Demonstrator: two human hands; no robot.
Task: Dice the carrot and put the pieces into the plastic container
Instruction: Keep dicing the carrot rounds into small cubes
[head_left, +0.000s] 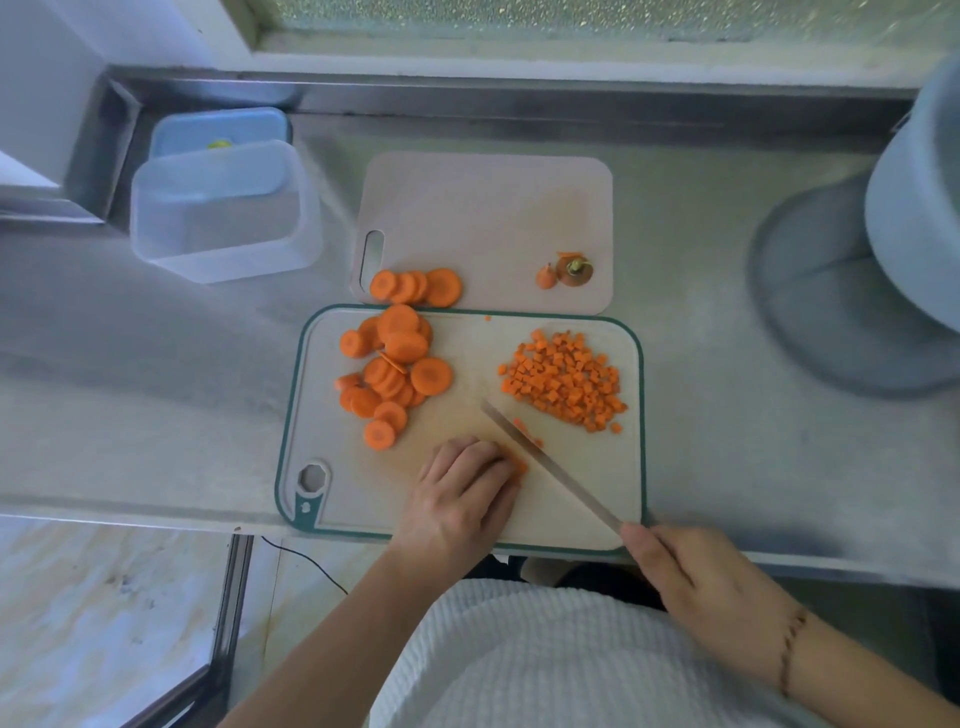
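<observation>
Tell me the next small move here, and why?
Probably another knife stroke. The left hand presses a carrot strip under curled fingers, and the right hand holds the knife right against it. Many round slices wait uncut beside the diced pile, and the plastic container looks empty, so transferring seems premature.

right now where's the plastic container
In the head view the clear plastic container sits at the upper left on the steel counter, left of the pale cutting board and just in front of a blue-lidded box.
</observation>
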